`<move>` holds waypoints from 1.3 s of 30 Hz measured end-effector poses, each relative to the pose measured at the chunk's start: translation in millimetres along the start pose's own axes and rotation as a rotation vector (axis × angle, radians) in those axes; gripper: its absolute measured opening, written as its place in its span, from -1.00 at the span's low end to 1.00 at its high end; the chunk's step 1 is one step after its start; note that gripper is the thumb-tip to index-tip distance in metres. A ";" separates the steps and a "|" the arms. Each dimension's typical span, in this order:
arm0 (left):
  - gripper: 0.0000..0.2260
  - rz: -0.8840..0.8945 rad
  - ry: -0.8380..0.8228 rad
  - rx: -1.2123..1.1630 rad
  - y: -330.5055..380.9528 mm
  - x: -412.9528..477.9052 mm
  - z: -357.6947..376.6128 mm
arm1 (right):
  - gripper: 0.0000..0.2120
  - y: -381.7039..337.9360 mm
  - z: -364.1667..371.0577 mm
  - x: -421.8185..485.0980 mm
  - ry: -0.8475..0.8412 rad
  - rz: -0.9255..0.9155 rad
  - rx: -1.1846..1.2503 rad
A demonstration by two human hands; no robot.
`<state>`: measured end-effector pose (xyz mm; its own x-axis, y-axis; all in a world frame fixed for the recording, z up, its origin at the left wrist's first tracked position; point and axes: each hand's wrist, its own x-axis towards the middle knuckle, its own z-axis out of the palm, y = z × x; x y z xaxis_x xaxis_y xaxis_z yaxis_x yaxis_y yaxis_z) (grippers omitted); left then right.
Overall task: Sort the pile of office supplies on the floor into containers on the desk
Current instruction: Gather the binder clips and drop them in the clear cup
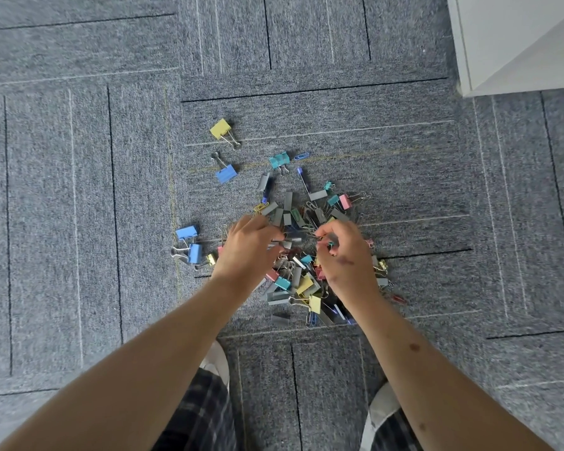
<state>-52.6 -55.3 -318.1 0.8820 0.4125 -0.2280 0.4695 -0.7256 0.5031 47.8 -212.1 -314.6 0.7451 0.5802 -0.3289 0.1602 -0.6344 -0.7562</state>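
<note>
The pile (302, 281) lay centre frame on grey carpet (79, 190). My right hand (345, 255) pinched a small teal clip (331, 244) at mid-pile. My left hand (249, 247) curled its fingers into the pile; couldn't tell any grip.

Rough, matt woven cloth is seen on carpet (62, 190). Painted metal w/ shiny wire is noted on clips (220, 128); staples (288, 200) dull grey metal. Smooth matt panel (518, 37); trousers (202, 411) checked cloth.
</note>
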 end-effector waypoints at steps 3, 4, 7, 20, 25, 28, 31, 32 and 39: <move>-0.84 0.015 0.025 -0.056 -4.3 -1.6 -4.4 | -0.86 -3.5 0.1 2.9 -0.015 -0.023 -0.060; -0.85 0.015 0.026 -0.078 -6.3 -2.4 -5.8 | -0.85 -5.2 0.4 4.1 -0.023 -0.040 -0.093; -0.86 -0.040 -0.022 -0.100 -12.3 -5.2 -8.3 | -0.82 -10.6 4.6 7.6 -0.058 -0.094 -0.162; -0.76 -0.095 -0.153 -0.016 -16.9 -8.6 -18.3 | -0.78 -20.2 27.4 16.7 -0.127 -0.225 -0.311; -0.73 -0.096 -0.168 0.006 -16.9 -7.2 -20.5 | -0.74 -24.3 34.7 18.3 -0.174 -0.237 -0.322; -0.76 -0.070 -0.163 0.017 -16.7 -8.6 -20.8 | -0.73 -26.6 36.5 17.2 -0.192 -0.236 -0.336; -0.79 -0.045 -0.157 0.024 -16.1 -13.2 -19.6 | -0.74 -27.0 36.5 17.0 -0.192 -0.242 -0.371; -0.79 -0.046 -0.159 0.024 -15.7 -14.5 -19.1 | -0.74 -26.7 36.5 17.0 -0.193 -0.250 -0.385; -0.75 -0.098 -0.155 -0.022 -12.7 -17.8 -18.4 | -0.81 -20.7 35.0 18.7 -0.172 -0.270 -0.424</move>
<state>-75.0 -43.3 -305.0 0.8286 0.3899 -0.4017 0.5541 -0.6734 0.4894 35.7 -170.3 -324.9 0.5300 0.8042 -0.2691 0.6061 -0.5812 -0.5430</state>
